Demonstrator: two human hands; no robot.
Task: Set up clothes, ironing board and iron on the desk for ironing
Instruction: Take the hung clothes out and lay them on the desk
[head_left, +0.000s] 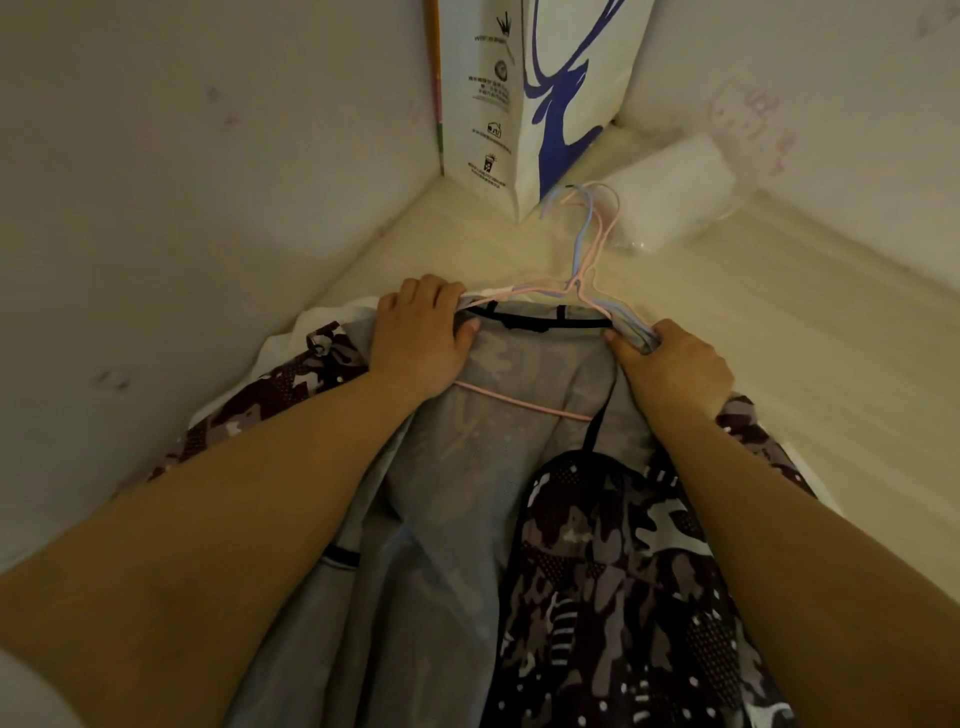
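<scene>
Camouflage jacket (613, 561) on hangers (584, 270), collar gripped between left hand (421, 338) and right hand (670, 366).

The view was dim and yellowish, with no lamp in frame; light seemed to come from above and behind. Soft shadows lay on the left wall (156, 260) and under the arms. The wide lens bent the edges, stretching the forearms. The bag (540, 93) print was soft and unreadable. Dark jacket (597, 571) areas lost detail. No glare showed.
</scene>
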